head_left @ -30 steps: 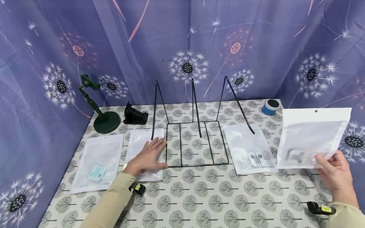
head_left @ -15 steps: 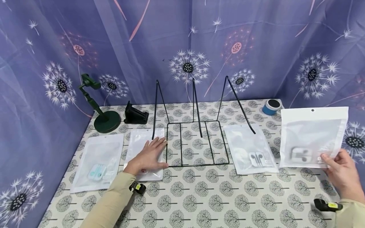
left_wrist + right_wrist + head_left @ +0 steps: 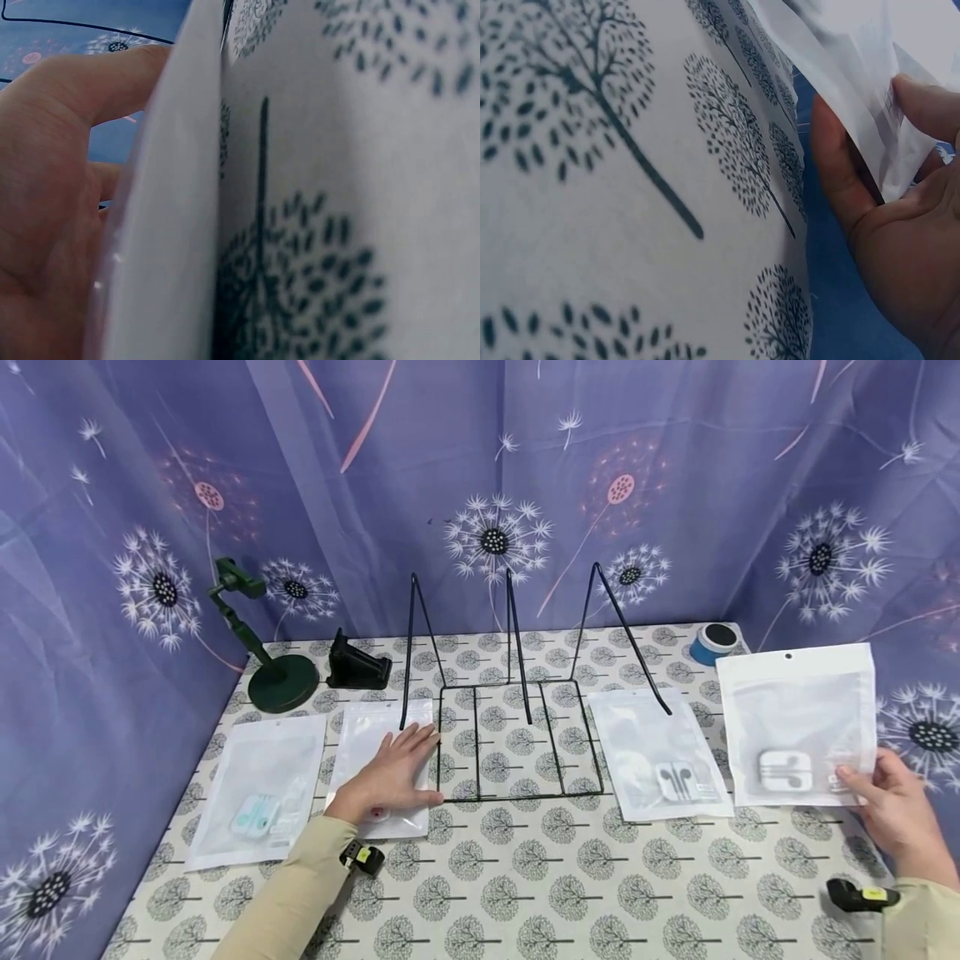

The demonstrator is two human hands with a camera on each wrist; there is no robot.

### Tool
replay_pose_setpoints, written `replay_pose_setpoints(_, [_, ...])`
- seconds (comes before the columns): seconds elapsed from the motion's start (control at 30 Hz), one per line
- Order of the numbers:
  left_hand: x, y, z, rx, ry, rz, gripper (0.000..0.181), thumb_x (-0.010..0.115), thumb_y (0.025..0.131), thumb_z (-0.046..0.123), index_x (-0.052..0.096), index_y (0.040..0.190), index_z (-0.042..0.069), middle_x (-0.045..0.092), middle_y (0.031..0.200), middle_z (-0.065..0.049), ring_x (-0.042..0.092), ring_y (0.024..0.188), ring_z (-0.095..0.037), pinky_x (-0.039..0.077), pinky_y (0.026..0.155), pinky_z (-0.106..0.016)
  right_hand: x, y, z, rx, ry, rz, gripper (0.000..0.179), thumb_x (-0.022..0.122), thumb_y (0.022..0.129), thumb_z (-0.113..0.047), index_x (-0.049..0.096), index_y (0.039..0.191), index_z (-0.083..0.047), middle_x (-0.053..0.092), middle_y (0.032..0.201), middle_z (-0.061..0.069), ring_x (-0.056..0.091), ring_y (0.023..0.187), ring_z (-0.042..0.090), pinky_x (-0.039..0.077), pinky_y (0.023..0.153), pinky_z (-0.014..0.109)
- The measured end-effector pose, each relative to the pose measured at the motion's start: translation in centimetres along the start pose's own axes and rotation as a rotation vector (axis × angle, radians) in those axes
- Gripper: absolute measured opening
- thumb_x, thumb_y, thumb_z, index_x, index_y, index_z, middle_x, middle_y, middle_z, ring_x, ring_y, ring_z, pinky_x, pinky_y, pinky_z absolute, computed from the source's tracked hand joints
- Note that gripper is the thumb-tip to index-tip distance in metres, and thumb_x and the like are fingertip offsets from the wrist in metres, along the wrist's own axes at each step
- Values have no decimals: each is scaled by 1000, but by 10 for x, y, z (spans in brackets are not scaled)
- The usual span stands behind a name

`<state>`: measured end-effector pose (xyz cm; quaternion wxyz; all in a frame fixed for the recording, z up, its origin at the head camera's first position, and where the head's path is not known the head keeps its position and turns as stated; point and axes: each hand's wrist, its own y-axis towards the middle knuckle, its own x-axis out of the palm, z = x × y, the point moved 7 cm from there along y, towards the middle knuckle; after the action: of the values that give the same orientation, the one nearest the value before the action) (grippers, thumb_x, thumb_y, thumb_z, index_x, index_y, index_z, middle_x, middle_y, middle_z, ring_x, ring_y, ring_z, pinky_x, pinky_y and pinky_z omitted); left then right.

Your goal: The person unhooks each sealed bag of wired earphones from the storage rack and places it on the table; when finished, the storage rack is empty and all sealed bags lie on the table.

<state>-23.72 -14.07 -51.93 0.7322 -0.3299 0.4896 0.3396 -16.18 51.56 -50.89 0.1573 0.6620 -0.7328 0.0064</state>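
At the right of the head view my right hand (image 3: 900,814) pinches the lower right corner of a white zip pouch (image 3: 798,710), thumb in front. The pouch stands raised, and a white case of earphones (image 3: 785,771) shows through it. The right wrist view has the pouch film (image 3: 847,67) folded between thumb and fingers. On the left, my left hand (image 3: 390,777) rests with spread fingers on another white zip pouch (image 3: 367,722), partly covering it; its contents are mostly hidden. That pouch's edge (image 3: 165,195) rises beside the palm in the left wrist view.
A black wire rack (image 3: 477,743) stands mid-table with upright prongs. Pouches with earphones lie left (image 3: 270,760) and right (image 3: 637,735) of it. Behind are a green stand (image 3: 281,683), a black holder (image 3: 358,667) and a blue-and-white round item (image 3: 712,645). A purple curtain (image 3: 420,460) backs the table.
The raised pouch has moved left and turned to face the head camera more, so its earphone case shows more clearly. My left hand has stayed in place.
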Motion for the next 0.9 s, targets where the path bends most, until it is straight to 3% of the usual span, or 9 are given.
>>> replay_pose_setpoints(0.2, [1,0,-1,-3,3,-2,106,68,78,65,21,156,11,11,164,-9,9,150,-35,10,116,-66,-8,1,7,127,-230,92,29,56,94,5,60,110,-19,68,88,-12,66,68,4,55,52,19])
replay_pose_setpoints(0.37, [2,0,-1,-8,1,-5,106,68,77,65,20,156,11,11,164,-9,9,150,-35,9,117,-66,-11,2,7,204,-598,134,28,59,96,-7,57,107,-32,61,85,-23,61,65,0,53,53,18])
replay_pose_setpoints(0.5, [2,0,-1,-9,4,-7,106,68,78,65,20,156,11,11,164,-9,9,150,-35,9,117,-66,-12,2,8,287,-850,111,26,59,98,-22,49,111,-42,54,84,-31,58,66,-1,52,54,21])
replay_pose_setpoints(0.63, [1,0,-1,-13,2,-7,106,68,78,64,21,156,11,11,164,-9,9,150,-35,9,117,-66,-10,2,8,286,-945,101,30,58,98,-27,48,124,-39,50,83,-37,57,64,-1,51,53,22])
replay_pose_setpoints(0.7, [1,0,-2,-16,1,-9,106,68,78,64,20,156,11,10,164,-8,8,150,-35,9,117,-66,-9,3,8,279,-1013,116,36,58,98,-29,50,133,-27,46,82,-39,54,62,-5,48,52,22])
replay_pose_setpoints(0.8, [2,0,-2,-19,0,-12,106,68,78,64,20,156,11,9,164,-8,8,150,-35,8,117,-65,-8,4,9,296,-1125,130,55,57,97,-34,40,146,-13,62,88,-15,54,67,0,45,56,28])
replay_pose_setpoints(0.9, [3,0,-2,-22,-1,-15,106,68,78,64,19,156,12,9,164,-7,7,151,-34,8,117,-65,-6,5,12,302,-1199,138,65,55,98,-36,31,150,-6,60,114,25,59,85,28,46,72,45])
